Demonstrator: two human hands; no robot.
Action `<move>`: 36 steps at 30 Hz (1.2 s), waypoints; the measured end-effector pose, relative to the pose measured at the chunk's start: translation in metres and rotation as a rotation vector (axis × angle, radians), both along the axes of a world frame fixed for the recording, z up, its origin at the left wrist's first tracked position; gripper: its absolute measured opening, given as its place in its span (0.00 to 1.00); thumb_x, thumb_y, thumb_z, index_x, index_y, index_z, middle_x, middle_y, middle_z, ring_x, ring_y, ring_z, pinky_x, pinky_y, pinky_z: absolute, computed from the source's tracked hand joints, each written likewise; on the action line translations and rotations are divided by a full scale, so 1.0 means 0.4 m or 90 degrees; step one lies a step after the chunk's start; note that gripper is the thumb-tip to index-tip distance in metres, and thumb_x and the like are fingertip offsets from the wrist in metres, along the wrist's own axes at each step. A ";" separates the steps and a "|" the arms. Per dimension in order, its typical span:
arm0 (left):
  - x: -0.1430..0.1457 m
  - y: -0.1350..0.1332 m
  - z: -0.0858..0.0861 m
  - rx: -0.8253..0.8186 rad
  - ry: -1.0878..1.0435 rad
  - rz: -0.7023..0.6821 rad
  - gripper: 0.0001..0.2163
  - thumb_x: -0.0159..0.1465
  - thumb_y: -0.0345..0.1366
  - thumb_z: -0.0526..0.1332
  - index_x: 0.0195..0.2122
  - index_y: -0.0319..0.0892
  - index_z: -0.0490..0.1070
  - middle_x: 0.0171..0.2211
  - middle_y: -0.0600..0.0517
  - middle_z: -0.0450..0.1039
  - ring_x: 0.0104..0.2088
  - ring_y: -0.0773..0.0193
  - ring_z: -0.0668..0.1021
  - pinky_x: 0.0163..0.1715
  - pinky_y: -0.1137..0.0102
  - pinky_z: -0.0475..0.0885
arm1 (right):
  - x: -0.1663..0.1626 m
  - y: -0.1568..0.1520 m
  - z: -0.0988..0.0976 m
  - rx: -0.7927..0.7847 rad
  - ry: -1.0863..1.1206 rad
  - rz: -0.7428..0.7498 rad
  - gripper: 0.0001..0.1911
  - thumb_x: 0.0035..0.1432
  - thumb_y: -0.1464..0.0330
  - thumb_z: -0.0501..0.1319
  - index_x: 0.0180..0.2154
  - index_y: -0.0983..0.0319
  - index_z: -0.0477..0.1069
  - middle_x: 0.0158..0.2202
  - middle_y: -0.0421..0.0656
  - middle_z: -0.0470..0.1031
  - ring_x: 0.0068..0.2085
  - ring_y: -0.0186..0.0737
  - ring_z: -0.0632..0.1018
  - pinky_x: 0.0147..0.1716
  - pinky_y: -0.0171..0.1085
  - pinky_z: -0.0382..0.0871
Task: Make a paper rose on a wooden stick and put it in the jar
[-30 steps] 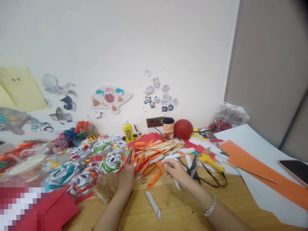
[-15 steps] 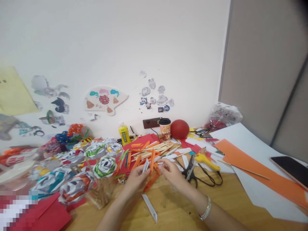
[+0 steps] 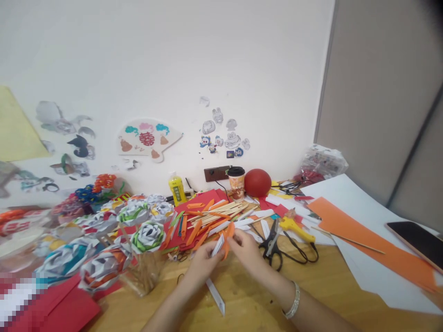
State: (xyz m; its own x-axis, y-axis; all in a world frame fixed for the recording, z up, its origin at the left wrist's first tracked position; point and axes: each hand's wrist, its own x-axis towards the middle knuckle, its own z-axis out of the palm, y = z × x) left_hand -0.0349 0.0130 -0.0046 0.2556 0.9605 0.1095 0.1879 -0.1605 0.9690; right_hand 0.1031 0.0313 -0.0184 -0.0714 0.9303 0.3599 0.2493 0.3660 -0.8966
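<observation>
My left hand point(image 3: 205, 259) is closed on a folded white paper strip point(image 3: 218, 244), which points up between thumb and fingers. My right hand point(image 3: 245, 248) pinches an orange folded paper strip point(image 3: 227, 236) against the white one, so both hands meet over the table. Under my left hand another white folded strip point(image 3: 216, 297) lies on the wood. Beyond the hands are orange strips point(image 3: 194, 232) and a heap of wooden sticks point(image 3: 224, 212). Black-handled scissors point(image 3: 271, 246) lie just right of my right hand.
Folded paper flowers point(image 3: 148, 236) crowd the left, by a clear cup of sticks point(image 3: 140, 276). A yellow glue gun point(image 3: 296, 229) with a black cord, a red balloon point(image 3: 258, 183), a lidded paper cup point(image 3: 236, 183) and a yellow bottle point(image 3: 177, 190) stand or lie beyond. Orange paper point(image 3: 367, 240) and a phone point(image 3: 417, 242) are right.
The hands have come closer together. The orange strips that hung between them are now bunched beside the white strip in my left hand. The view has shifted slightly.
</observation>
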 end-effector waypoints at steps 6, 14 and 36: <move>0.011 -0.013 0.003 0.092 0.132 0.046 0.05 0.52 0.33 0.57 0.21 0.39 0.68 0.21 0.56 0.63 0.25 0.66 0.65 0.27 0.74 0.60 | 0.007 -0.004 0.001 0.017 0.001 -0.039 0.12 0.53 0.68 0.49 0.19 0.60 0.53 0.17 0.33 0.54 0.21 0.31 0.59 0.22 0.31 0.51; 0.016 -0.016 -0.002 0.093 0.090 0.034 0.06 0.51 0.34 0.59 0.19 0.39 0.66 0.18 0.57 0.62 0.23 0.68 0.63 0.24 0.75 0.57 | 0.005 -0.004 -0.004 0.029 0.002 -0.067 0.09 0.51 0.70 0.49 0.20 0.60 0.53 0.18 0.34 0.54 0.22 0.31 0.58 0.22 0.31 0.50; 0.005 -0.008 -0.016 -0.161 -0.185 -0.090 0.16 0.54 0.47 0.60 0.24 0.37 0.64 0.14 0.62 0.55 0.11 0.80 0.48 0.11 0.78 0.41 | -0.010 0.001 -0.010 -0.057 0.153 0.172 0.11 0.43 0.75 0.56 0.33 0.61 0.63 0.26 0.36 0.67 0.27 0.33 0.68 0.25 0.30 0.60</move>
State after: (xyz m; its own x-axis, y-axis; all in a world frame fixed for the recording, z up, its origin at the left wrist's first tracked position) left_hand -0.0331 0.0097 -0.0112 0.3799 0.9243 -0.0381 -0.1067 0.0847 0.9907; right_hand 0.0992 0.0315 -0.0225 -0.2415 0.9182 0.3140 -0.0670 0.3070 -0.9493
